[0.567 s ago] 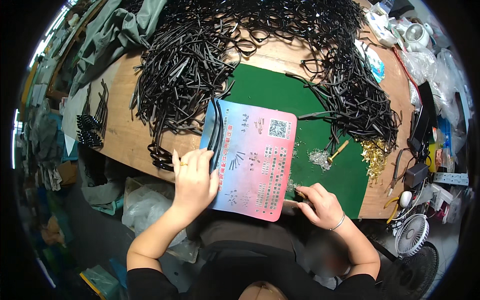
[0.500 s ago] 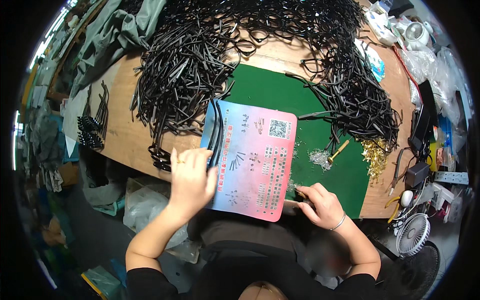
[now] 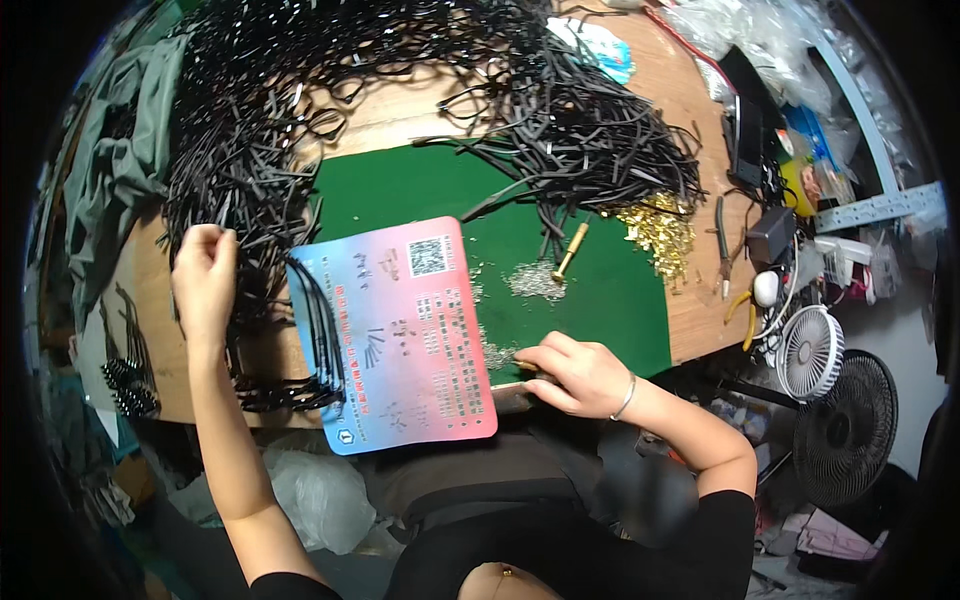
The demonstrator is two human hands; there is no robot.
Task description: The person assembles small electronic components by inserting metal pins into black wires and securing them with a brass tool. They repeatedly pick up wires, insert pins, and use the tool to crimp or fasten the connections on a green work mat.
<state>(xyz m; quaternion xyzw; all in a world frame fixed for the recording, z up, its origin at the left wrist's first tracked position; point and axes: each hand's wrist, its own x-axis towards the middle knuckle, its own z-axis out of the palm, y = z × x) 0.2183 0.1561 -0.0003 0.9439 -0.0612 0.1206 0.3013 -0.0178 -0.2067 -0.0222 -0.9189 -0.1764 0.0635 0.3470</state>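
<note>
My left hand (image 3: 205, 285), fingers closed, is at the near edge of the left pile of black eyeglass temple arms (image 3: 240, 165). Whatever its fingertips pinch is hidden among the dark pieces. Beside it, a blue-and-pink printed card (image 3: 395, 330) overhangs the table's front edge. Several black temple arms (image 3: 325, 335) lie along the card's left side. My right hand (image 3: 580, 375) is closed around a small dark tool with a brass-coloured part (image 3: 527, 367), mostly covered by the fingers. It rests at the front edge of the green mat (image 3: 620, 310), next to tiny silvery screws (image 3: 497, 355).
More silvery screws (image 3: 535, 281) lie on the mat by a brass-handled tool (image 3: 572, 250). Gold-coloured small parts (image 3: 660, 235) are heaped right of it, below another temple-arm pile (image 3: 600, 150). Pliers (image 3: 738, 315) and a white fan (image 3: 810, 350) stand at the right edge.
My left hand has left the temple arms on the card and moved left and away to the pile. My right hand keeps its grip by the screws. The whole view has shifted.
</note>
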